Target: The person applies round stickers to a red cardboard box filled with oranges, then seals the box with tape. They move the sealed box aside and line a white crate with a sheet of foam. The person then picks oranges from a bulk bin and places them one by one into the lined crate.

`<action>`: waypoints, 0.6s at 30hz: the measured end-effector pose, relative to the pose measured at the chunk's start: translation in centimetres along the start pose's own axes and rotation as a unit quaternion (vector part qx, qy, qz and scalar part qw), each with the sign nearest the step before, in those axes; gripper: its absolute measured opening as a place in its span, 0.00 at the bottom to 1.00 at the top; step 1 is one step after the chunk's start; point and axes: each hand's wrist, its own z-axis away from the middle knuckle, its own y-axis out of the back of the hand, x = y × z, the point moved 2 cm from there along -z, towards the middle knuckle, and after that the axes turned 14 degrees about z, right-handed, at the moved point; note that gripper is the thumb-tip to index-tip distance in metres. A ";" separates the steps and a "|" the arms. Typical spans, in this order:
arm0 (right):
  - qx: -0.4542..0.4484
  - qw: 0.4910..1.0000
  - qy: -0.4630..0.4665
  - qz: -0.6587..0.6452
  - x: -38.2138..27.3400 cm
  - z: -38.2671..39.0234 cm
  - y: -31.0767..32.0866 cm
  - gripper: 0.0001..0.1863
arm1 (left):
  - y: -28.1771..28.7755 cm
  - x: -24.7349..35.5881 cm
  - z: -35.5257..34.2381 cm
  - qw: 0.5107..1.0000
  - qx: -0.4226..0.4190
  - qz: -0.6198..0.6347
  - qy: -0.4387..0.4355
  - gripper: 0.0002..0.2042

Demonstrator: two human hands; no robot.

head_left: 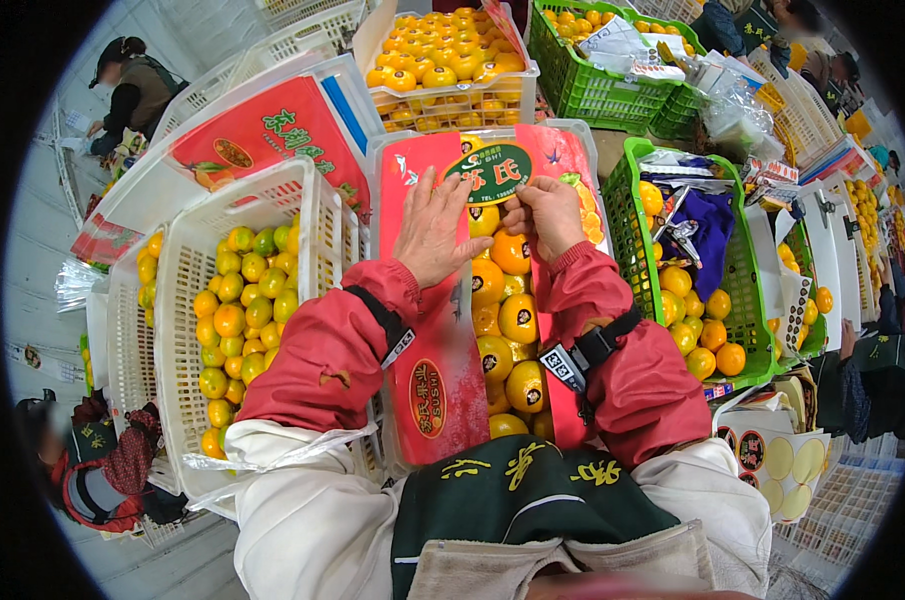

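Observation:
A box in front of me holds orange citrus fruit with small dark stickers. Red printed flaps lie over both sides, leaving a strip of fruit showing between them. Across the flaps at the far end sits a green oval label. My left hand lies flat, fingers stretched out, on the left flap with its fingertips at the label's left edge. My right hand is closed, its fingers pinched at the label's lower right edge. Their exact hold is partly hidden.
A white crate of green-yellow citrus stands left, a red printed sheet behind it. Beyond the box is a clear crate of oranges. Green crates stand right, one holding a purple cloth. Round labels hang lower right. Other people work around.

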 end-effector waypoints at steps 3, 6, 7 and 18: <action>-0.001 1.000 -0.004 0.000 -0.1 0.1 0.1 0.07 | -0.4 -0.4 -0.3 1.000 -0.029 -0.010 0.005 0.41; -0.002 1.000 -0.007 0.002 -0.2 0.1 0.1 0.08 | -0.3 -0.3 -0.8 0.999 -0.037 -0.002 -0.012 0.43; -0.003 1.000 -0.007 0.002 -0.3 0.1 0.1 0.08 | -0.2 -0.1 -1.1 0.999 -0.035 -0.007 -0.020 0.42; 0.003 1.000 -0.007 -0.018 -0.2 -0.1 0.6 0.12 | -1.8 1.6 -5.1 0.996 -0.033 0.070 -0.036 0.31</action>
